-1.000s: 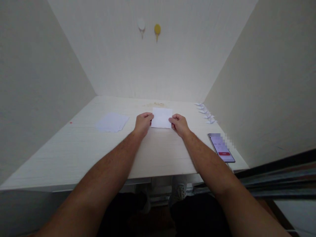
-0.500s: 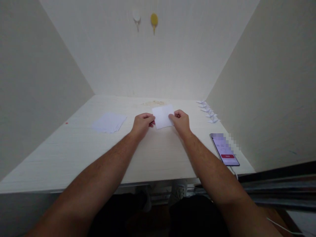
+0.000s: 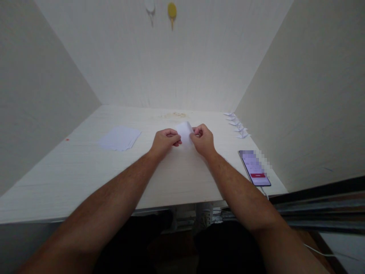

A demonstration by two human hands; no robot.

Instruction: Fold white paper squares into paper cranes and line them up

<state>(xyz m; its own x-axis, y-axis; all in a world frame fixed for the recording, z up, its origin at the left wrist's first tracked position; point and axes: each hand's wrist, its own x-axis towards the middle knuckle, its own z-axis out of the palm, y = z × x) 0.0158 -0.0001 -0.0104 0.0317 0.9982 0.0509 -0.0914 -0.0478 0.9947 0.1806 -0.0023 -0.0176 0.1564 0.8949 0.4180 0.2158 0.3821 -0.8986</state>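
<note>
A small white sheet of paper (image 3: 184,131) is held over the middle of the table, bent over along its right side. My left hand (image 3: 167,140) pinches its left edge between thumb and fingers. On the opposite side, my right hand (image 3: 203,139) grips the curled edge, thumb in front and fingers bent behind. To the left lies a loose stack of white paper sheets (image 3: 119,137). Several folded white paper figures (image 3: 236,123) stand in a row near the right wall.
A phone (image 3: 254,167) with a lit screen lies at the table's right side, a white cable running from its lower end. White walls enclose the table (image 3: 71,179) on three sides. A yellow hook (image 3: 172,10) and a white hook (image 3: 149,7) are on the back wall.
The paper was flat between both hands; now its right side curls over. My right hand has shifted slightly left, toward my left hand. The camera view has tilted a little downward.
</note>
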